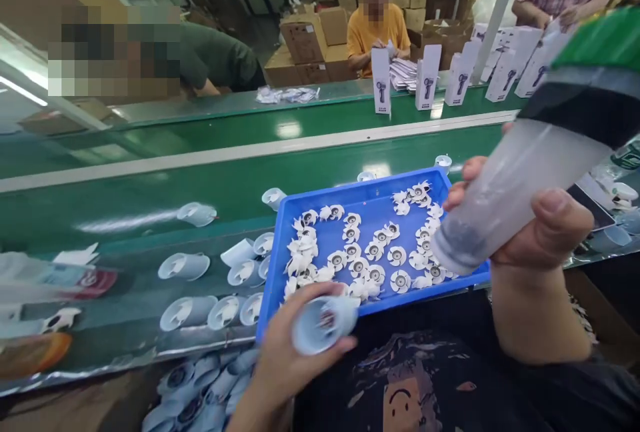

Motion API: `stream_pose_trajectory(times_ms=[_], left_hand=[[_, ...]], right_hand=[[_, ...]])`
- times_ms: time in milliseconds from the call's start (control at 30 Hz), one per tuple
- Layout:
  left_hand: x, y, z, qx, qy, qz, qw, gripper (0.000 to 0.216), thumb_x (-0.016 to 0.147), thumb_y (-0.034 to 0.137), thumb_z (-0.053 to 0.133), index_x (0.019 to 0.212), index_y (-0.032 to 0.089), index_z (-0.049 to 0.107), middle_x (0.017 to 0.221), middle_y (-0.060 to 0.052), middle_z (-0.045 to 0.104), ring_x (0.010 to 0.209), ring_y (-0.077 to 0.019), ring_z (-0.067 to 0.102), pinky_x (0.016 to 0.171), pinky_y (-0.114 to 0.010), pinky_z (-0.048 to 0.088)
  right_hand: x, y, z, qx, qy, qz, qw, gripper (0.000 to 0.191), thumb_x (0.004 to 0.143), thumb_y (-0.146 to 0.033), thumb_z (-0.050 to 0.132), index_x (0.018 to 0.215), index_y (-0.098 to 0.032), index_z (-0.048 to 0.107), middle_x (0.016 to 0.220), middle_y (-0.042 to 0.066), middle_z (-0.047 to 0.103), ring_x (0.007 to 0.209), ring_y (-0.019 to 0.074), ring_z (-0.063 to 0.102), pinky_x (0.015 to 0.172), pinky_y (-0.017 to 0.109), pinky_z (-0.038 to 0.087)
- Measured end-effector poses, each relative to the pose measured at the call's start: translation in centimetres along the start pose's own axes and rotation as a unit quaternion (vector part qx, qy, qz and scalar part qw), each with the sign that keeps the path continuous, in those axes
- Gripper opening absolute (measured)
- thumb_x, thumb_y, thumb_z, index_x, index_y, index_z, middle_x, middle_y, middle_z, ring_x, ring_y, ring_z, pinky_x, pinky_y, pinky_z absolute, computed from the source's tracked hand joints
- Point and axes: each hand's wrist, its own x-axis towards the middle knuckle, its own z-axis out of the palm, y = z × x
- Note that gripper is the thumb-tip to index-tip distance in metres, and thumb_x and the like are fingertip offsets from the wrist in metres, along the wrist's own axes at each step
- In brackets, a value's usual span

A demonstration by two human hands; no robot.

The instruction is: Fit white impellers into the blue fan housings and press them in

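My left hand (295, 345) grips a pale blue plastic cylinder housing (320, 332). Its open end faces me, and something small and dark reddish shows inside. In my right hand (540, 232) is a large bottle-shaped object (515, 179), translucent white with a black band and a green end. It tilts down to the left, over the right side of a blue tray (370, 190). Small white fan wheels (357, 267) lie in the tray, below and between my hands. The two held things are apart.
More pale blue housings (185, 265) lie on the bench left of the tray, with others heaped below (200, 385). A green conveyor (225, 172) runs behind. White printed boxes (381, 82) stand beyond it, where three other people work. Cartons (305, 39) are stacked at the back.
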Motion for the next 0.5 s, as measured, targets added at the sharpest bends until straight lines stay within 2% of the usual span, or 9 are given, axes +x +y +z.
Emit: stream_pose_trajectory(times_ms=[67, 133, 200, 300, 500], left_hand=[[2.7, 1.0, 3.3, -0.023, -0.038, 0.096, 0.994, 0.041, 0.080, 0.027, 0.069, 0.119, 0.022, 0.058, 0.116, -0.010, 0.071, 0.105, -0.0269, 0.069, 0.090, -0.041, 0.058], [5.1, 2.5, 5.7, -0.047, -0.047, 0.143, 0.987, 0.030, 0.076, 0.019, 0.064, 0.106, 0.019, 0.061, 0.102, -0.009, 0.073, 0.094, -0.0247, 0.071, 0.081, -0.039, 0.058], [6.6, 4.1, 7.2, -0.070, -0.041, 0.149, 0.985, 0.017, 0.074, 0.018, 0.062, 0.091, 0.019, 0.060, 0.085, -0.006, 0.071, 0.078, -0.0214, 0.068, 0.070, -0.035, 0.056], [7.2, 5.7, 7.8, -0.097, -0.034, 0.152, 0.983, 0.013, 0.072, 0.019, 0.062, 0.084, 0.019, 0.059, 0.080, -0.004, 0.068, 0.073, -0.0203, 0.065, 0.064, -0.033, 0.053], [6.7, 6.2, 7.9, -0.124, -0.056, 0.136, 0.981, 0.012, 0.070, 0.020, 0.063, 0.082, 0.020, 0.058, 0.079, -0.004, 0.066, 0.073, -0.0206, 0.063, 0.062, -0.033, 0.050]], right_hand=[[-0.1, 0.1, 1.6, 0.028, -0.059, -0.002, 0.998, 0.048, 0.066, -0.061, 0.073, 0.091, -0.020, 0.064, 0.080, 0.005, 0.062, 0.069, 0.0206, 0.064, 0.056, 0.034, 0.056], [-0.2, 0.2, 2.3, 0.038, -0.081, -0.005, 0.996, 0.051, 0.068, -0.064, 0.074, 0.091, -0.020, 0.065, 0.079, 0.005, 0.062, 0.069, 0.0208, 0.064, 0.058, 0.035, 0.056], [-0.5, 0.1, 2.3, 0.028, -0.086, -0.003, 0.996, 0.050, 0.068, -0.063, 0.074, 0.089, -0.019, 0.063, 0.081, 0.005, 0.062, 0.069, 0.0205, 0.063, 0.059, 0.036, 0.056], [-1.1, -0.5, 1.5, -0.033, -0.080, 0.008, 0.996, 0.053, 0.068, -0.068, 0.071, 0.091, -0.020, 0.061, 0.087, 0.007, 0.062, 0.071, 0.0212, 0.063, 0.061, 0.039, 0.058], [-1.8, -1.6, 1.3, -0.193, -0.028, 0.059, 0.979, 0.060, 0.071, -0.079, 0.054, 0.092, -0.024, 0.062, 0.092, 0.008, 0.061, 0.080, 0.0252, 0.064, 0.065, 0.045, 0.059]])
